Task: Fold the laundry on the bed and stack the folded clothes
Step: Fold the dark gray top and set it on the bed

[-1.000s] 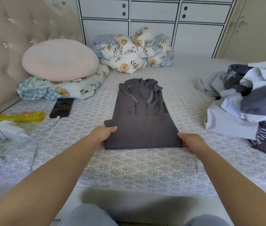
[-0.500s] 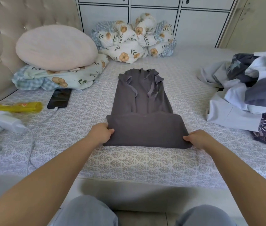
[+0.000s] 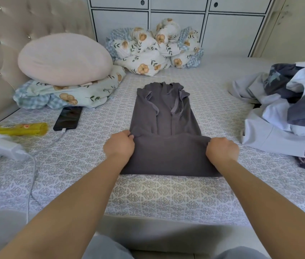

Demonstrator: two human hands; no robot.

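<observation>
A dark grey garment (image 3: pixel 166 116) lies lengthwise in the middle of the bed (image 3: pixel 166 195), collar end away from me. Its near end is doubled over onto itself, forming a flap. My left hand (image 3: pixel 119 145) pinches the flap's left corner, and my right hand (image 3: pixel 222 148) grips the right corner, both held over the garment's middle. A heap of unfolded laundry (image 3: pixel 288 107) in white, grey and dark patterned fabric lies at the right.
A pink cushion (image 3: pixel 64 58) rests on a floral pillow by the headboard at the left. A bundled floral quilt (image 3: pixel 155 47) sits against the cupboards. A phone (image 3: pixel 67 118), yellow packet (image 3: pixel 15 128) and white power strip with cable (image 3: pixel 0 148) lie at left.
Both hands have carried the garment's near hem away from me, folding it over the body. The flap now reaches roughly the garment's middle.
</observation>
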